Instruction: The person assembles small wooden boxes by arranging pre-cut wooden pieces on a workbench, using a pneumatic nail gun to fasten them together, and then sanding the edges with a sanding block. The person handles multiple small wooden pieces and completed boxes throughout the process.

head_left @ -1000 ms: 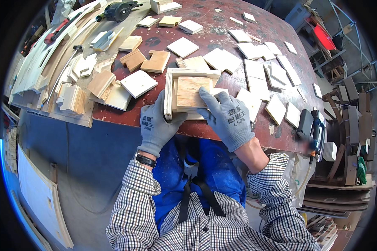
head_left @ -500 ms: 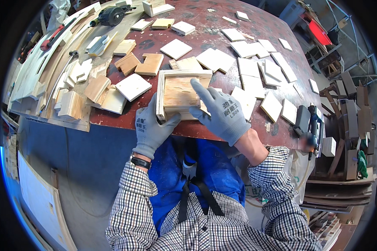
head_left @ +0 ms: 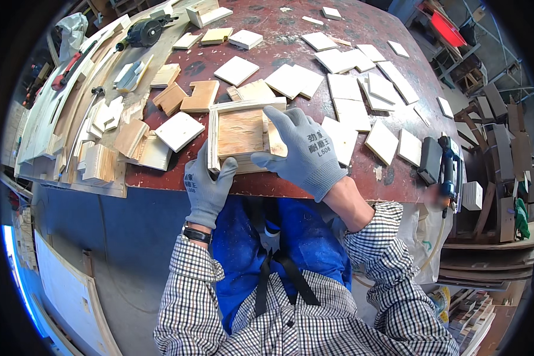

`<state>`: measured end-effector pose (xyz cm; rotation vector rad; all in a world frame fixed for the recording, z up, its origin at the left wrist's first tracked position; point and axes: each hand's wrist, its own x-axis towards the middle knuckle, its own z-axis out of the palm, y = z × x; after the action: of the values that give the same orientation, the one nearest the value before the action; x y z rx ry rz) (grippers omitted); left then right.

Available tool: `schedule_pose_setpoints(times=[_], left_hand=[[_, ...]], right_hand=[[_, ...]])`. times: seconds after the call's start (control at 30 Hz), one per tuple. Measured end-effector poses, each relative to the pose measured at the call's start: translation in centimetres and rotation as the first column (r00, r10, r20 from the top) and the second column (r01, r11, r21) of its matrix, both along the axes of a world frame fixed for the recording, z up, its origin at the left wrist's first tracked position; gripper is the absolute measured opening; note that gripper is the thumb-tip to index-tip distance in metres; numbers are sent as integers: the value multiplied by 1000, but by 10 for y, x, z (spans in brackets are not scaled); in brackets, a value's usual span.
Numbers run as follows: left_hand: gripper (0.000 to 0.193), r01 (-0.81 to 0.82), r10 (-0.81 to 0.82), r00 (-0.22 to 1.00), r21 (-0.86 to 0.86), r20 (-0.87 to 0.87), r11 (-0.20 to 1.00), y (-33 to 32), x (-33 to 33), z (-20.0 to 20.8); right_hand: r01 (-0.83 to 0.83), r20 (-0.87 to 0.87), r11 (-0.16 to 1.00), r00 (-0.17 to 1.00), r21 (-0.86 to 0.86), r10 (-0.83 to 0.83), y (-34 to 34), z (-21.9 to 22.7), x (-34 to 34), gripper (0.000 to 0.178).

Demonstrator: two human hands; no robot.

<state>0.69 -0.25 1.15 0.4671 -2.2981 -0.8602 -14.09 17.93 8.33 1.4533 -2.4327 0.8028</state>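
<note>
Far left, a stack of long plywood strips runs along the table's left side, with a black power tool lying at its upper end. Small offcuts crowd the near-left corner and overhang the red-brown table there; little free surface on that side.

My left hand, grey-gloved, sits at the near table edge. Its fingers press against the left wall of the shallow wooden box, thumb up at the box's near corner: a grip on the frame, not a closed fist.

The wooden box lies flat at the near edge of the table, just in front of my chest, open side up, with a panel lying inside it. A loose square tile lies just beside its left wall, and brown blocks sit just beyond that.

My right hand hovers over the box's right side, fingers spread and loose, holding nothing; whether the fingertips touch the right wall I cannot tell.

Right of the hand, pale square tiles cover most of the surface, with narrow gaps of bare table between. At the right edge a blue nail gun rests, its hose hanging over the rim.
</note>
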Motion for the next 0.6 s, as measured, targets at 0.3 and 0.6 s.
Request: schedule_pose_setpoints(times=[0.3, 0.6], left_hand=[[66, 12, -11, 999, -23, 33, 1000, -3, 2, -8], [80, 7, 1, 996, -90, 86, 996, 0, 0, -4]], right_hand=[[-45, 74, 997, 996, -64, 50, -11, -12, -2, 80], [-60, 202, 998, 978, -8, 61, -5, -11, -8, 77]])
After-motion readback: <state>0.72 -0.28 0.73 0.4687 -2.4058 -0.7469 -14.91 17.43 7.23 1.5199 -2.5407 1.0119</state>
